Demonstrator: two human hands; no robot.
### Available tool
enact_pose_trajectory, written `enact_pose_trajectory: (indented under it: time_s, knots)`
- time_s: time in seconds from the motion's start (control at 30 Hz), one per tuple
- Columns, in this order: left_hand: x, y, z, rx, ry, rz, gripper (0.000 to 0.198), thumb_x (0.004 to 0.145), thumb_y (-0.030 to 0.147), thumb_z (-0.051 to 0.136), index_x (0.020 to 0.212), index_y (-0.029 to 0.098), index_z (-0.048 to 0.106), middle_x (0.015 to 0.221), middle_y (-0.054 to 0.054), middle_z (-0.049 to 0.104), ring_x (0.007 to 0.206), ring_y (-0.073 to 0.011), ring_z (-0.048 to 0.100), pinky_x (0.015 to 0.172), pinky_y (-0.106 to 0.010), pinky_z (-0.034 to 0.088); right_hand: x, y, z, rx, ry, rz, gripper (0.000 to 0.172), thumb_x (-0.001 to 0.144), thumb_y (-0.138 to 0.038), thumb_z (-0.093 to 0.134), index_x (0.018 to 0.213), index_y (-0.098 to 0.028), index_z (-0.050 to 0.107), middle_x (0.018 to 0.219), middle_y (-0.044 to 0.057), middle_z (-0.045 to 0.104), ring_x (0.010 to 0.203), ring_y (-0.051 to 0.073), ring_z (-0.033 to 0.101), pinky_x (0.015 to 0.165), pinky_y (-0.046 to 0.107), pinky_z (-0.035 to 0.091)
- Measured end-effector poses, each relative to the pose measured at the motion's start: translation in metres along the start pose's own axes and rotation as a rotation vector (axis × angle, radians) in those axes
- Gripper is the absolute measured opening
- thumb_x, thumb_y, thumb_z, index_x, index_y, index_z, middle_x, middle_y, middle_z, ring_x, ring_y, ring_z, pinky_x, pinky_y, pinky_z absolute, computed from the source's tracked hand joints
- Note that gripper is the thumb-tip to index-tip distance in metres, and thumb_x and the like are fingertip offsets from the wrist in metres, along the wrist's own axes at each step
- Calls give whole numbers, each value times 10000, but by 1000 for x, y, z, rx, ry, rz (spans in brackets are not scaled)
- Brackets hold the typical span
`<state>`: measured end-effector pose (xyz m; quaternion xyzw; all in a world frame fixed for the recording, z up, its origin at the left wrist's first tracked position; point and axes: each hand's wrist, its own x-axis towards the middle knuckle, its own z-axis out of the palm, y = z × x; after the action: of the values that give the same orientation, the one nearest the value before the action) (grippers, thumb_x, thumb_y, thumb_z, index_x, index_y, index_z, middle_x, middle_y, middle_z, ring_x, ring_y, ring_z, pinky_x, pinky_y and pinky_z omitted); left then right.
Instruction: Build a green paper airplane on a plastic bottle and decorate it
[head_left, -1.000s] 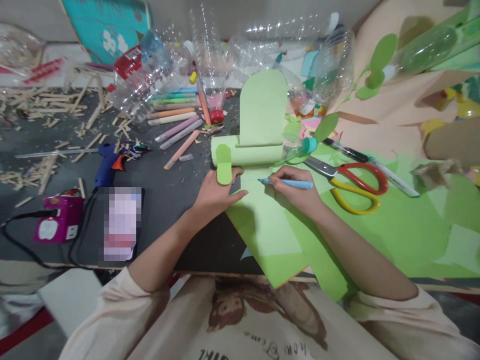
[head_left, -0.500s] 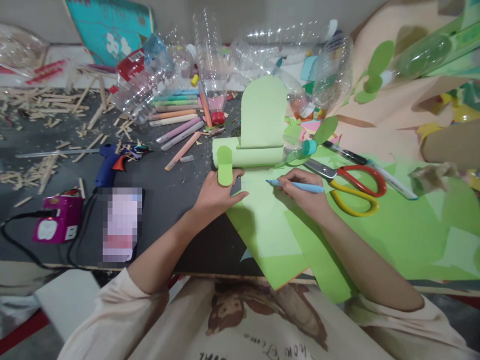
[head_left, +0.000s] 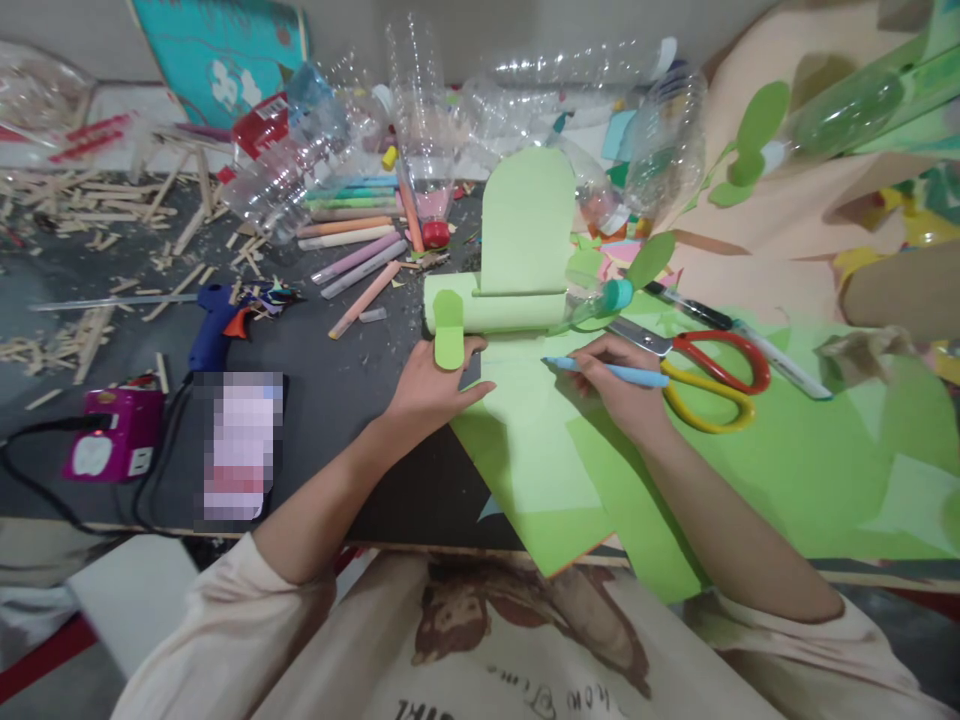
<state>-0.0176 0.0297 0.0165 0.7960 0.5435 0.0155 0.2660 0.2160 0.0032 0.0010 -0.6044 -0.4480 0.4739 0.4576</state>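
My right hand point(head_left: 616, 385) is closed on a light blue pen point(head_left: 607, 371) whose tip rests on a pale green paper sheet point(head_left: 536, 450). On the sheet's left edge my left hand point(head_left: 433, 388) presses down, and a small rounded green paper piece point(head_left: 448, 330) stands pinched between its fingers. Just beyond both hands the same paper curls into a roll point(head_left: 495, 312) with a tall rounded flap point(head_left: 525, 225) standing up behind it.
Red and yellow scissors point(head_left: 709, 380) lie right of the pen. A blue glue gun point(head_left: 214, 325), a pink power adapter point(head_left: 105, 448) and a phone point(head_left: 238, 445) sit at left. Coloured markers point(head_left: 360, 255), clear plastic bottles point(head_left: 420, 120) and wooden sticks point(head_left: 82, 215) crowd the back.
My right hand has slid the pen to the right along the sheet. The left hand has stayed in place.
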Motion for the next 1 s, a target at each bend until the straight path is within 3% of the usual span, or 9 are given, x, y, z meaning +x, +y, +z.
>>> enact_pose_trajectory:
  time_s: [0.2,0.43,0.77,1.0]
  knots:
    - [0,0,-1,8,-12,4,430,879,404,592,1269,224,581,935,-36,620,911,-219,585,909,-335,414,2,5,-4,159,25,-33,229,805,-434,660,719,-223,664,586,-8,672,446,119,575,423,249,458]
    - [0,0,0,32,-8,-12,436,884,408,598,1281,229,587,920,-41,624,924,-224,587,911,-321,437,-2,3,-3,-36,-102,-133,79,735,-272,714,776,-213,682,640,-16,648,546,117,556,509,258,454]
    - [0,3,-2,39,-22,-29,425,880,398,608,1274,238,599,940,-44,636,919,-224,598,897,-316,448,-3,-2,1,-190,-96,-144,65,693,-263,670,667,-210,644,573,-22,602,521,116,487,484,255,384]
    - [-1,1,-1,41,-8,-14,432,891,399,595,1291,236,588,1045,-63,664,1020,-247,602,949,-346,452,-4,4,-3,-21,-32,-75,143,793,-330,626,704,-220,606,579,-26,630,485,112,538,452,241,412]
